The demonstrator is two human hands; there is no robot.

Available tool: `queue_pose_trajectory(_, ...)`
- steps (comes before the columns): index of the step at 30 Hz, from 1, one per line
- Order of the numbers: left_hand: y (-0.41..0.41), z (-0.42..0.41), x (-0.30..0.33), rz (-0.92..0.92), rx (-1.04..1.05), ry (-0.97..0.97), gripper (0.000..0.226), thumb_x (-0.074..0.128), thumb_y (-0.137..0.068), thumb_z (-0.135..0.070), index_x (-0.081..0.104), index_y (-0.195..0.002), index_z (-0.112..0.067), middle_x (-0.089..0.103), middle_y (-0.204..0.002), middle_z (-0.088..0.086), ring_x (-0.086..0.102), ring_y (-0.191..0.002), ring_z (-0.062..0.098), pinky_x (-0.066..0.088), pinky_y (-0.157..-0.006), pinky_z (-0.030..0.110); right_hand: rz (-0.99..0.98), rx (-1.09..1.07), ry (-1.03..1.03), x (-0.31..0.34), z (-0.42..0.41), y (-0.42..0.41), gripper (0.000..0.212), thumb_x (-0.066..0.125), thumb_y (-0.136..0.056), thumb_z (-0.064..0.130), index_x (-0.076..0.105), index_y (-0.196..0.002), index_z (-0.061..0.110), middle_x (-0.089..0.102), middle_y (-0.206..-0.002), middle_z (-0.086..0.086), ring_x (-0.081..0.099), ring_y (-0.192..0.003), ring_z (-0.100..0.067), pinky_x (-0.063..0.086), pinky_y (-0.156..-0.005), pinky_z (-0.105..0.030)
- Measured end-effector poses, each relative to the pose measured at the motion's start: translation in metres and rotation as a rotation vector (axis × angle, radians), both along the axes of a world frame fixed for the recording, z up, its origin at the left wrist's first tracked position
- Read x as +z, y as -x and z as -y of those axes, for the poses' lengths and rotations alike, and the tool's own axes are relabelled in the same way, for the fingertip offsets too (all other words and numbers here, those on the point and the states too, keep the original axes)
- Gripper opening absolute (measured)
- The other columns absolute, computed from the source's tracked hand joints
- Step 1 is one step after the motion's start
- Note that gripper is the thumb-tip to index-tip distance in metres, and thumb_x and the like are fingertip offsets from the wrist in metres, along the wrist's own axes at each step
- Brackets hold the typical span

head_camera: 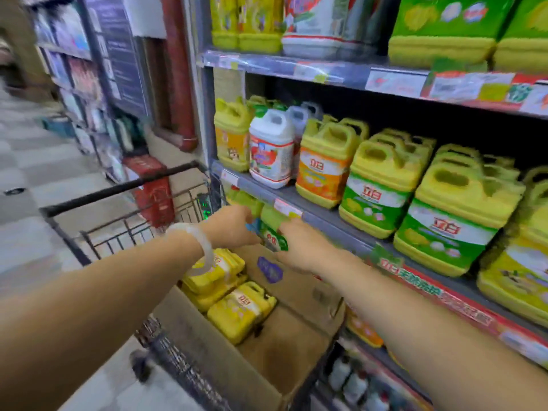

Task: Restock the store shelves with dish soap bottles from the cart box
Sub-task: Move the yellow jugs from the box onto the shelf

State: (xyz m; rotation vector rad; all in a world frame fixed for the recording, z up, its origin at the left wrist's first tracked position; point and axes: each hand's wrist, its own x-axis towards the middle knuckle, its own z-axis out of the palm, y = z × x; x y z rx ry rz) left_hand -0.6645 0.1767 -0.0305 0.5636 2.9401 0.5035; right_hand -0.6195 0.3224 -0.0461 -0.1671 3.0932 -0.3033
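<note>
Both hands meet on one green-labelled bottle (pixel 274 232) held above the cardboard box (pixel 296 295) in the cart (pixel 124 185), just in front of the lower shelf edge (pixel 326 221); the left hand (pixel 229 225) curls its grip on the bottle's left side, the right hand (pixel 299 247) wraps the right side, though blur hides the exact finger placement; more yellow bottles (pixel 234 307) lie on their sides in the box, w/ similar jugs (pixel 382 188) standing upright on the shelf above; judging by the jug shape, these are prob. full, heavy & rigid plastic w/ smooth, slick walls; the moulded top handle looks the safest hold, w/ a second hand under the base.
</note>
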Motion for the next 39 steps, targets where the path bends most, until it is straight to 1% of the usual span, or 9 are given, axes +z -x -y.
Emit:
queue_pose_trajectory(5, 0.034, 0.040, -0.030, 0.097, 0.099, 0.008, 0.040, 0.066, -0.084, -0.030, 0.059, -0.116, -0.007, 0.061, -0.106, 0.006, 0.058, -0.096, 0.023, 0.046, -0.078, 0.030, 0.070, 0.021, 0.024, -0.031, 0.025, 0.034, 0.038, 0.062, -0.086, 0.032, 0.052, -0.113, 0.006, 0.051, -0.119, -0.016, 0.052, -0.110, -0.034, 0.042, -0.079, -0.034)
queue_pose_trajectory(7, 0.044, 0.047, -0.041, 0.122, 0.116, -0.003, 0.038, 0.066, -0.084, -0.030, 0.060, -0.114, -0.006, 0.059, -0.098, 0.004, 0.056, -0.089, 0.021, 0.043, -0.074, 0.028, 0.086, 0.027, 0.027, -0.045, 0.028, 0.049, 0.045, 0.062, -0.086, 0.034, 0.052, -0.121, 0.006, 0.050, -0.125, -0.016, 0.050, -0.116, -0.033, 0.043, -0.088, -0.036)
queue_pose_trajectory(9, 0.052, 0.050, -0.054, 0.159, 0.130, 0.008, 0.043, 0.067, -0.085, -0.031, 0.058, -0.118, -0.005, 0.061, -0.107, 0.008, 0.058, -0.099, 0.024, 0.042, -0.076, 0.027, 0.122, 0.032, 0.050, -0.062, 0.029, 0.063, 0.050, 0.062, -0.086, 0.035, 0.051, -0.125, 0.005, 0.050, -0.129, -0.017, 0.049, -0.119, -0.033, 0.044, -0.096, -0.037)
queue_pose_trajectory(13, 0.069, 0.051, -0.091, 0.251, 0.135, 0.092, 0.056, 0.065, -0.085, -0.036, 0.049, -0.131, -0.007, 0.054, -0.130, 0.009, 0.052, -0.118, 0.026, 0.042, -0.089, 0.029, 0.221, 0.029, 0.103, -0.099, 0.027, 0.088, 0.037, 0.063, -0.086, 0.035, 0.055, -0.110, 0.008, 0.055, -0.121, -0.019, 0.052, -0.113, -0.034, 0.043, -0.085, -0.034)
queue_pose_trajectory(24, 0.133, 0.065, -0.187, 0.508, 0.197, 0.253, 0.060, 0.062, -0.089, -0.034, 0.039, -0.137, -0.006, 0.045, -0.139, 0.012, 0.045, -0.127, 0.027, 0.039, -0.098, 0.030, 0.522, -0.114, 0.167, -0.202, 0.027, 0.128, 0.053, 0.062, -0.087, 0.035, 0.048, -0.130, 0.008, 0.049, -0.135, -0.015, 0.047, -0.124, -0.030, 0.041, -0.098, -0.033)
queue_pose_trajectory(29, 0.192, 0.074, -0.229, 0.473, 0.141, 0.391, 0.066, 0.058, -0.089, -0.039, 0.032, -0.140, -0.006, 0.036, -0.143, 0.015, 0.037, -0.132, 0.030, 0.034, -0.104, 0.035, 0.658, -0.255, 0.301, -0.250, 0.043, 0.157, 0.051, 0.060, -0.089, 0.032, 0.044, -0.131, 0.007, 0.050, -0.135, -0.013, 0.049, -0.122, -0.028, 0.041, -0.097, -0.032)
queue_pose_trajectory(33, 0.250, 0.085, -0.256, 0.463, 0.122, 0.385, 0.074, 0.053, -0.091, -0.043, 0.022, -0.145, -0.003, 0.029, -0.148, 0.016, 0.028, -0.138, 0.029, 0.026, -0.110, 0.034, 0.725, -0.404, 0.498, -0.288, 0.066, 0.196, 0.044, 0.059, -0.089, 0.035, 0.044, -0.124, 0.012, 0.050, -0.134, -0.011, 0.052, -0.112, -0.021, 0.040, -0.092, -0.028)
queue_pose_trajectory(36, 0.285, 0.097, -0.280, 0.560, 0.181, 0.305, 0.073, 0.059, -0.088, -0.041, 0.028, -0.143, -0.004, 0.033, -0.145, 0.016, 0.034, -0.134, 0.031, 0.031, -0.107, 0.035, 0.753, -0.573, 0.676, -0.315, 0.091, 0.228, 0.068, 0.060, -0.089, 0.038, 0.033, -0.141, 0.004, 0.051, -0.133, -0.009, 0.050, -0.123, -0.024, 0.039, -0.097, -0.027)
queue_pose_trajectory(39, 0.311, 0.108, -0.304, 0.644, 0.232, 0.219, 0.072, 0.064, -0.084, -0.040, 0.033, -0.138, -0.005, 0.037, -0.140, 0.016, 0.038, -0.131, 0.031, 0.035, -0.105, 0.036, 0.747, -0.718, 0.796, -0.338, 0.111, 0.251, 0.069, 0.060, -0.087, 0.043, 0.034, -0.140, 0.008, 0.053, -0.128, -0.006, 0.048, -0.126, -0.023, 0.038, -0.098, -0.027)
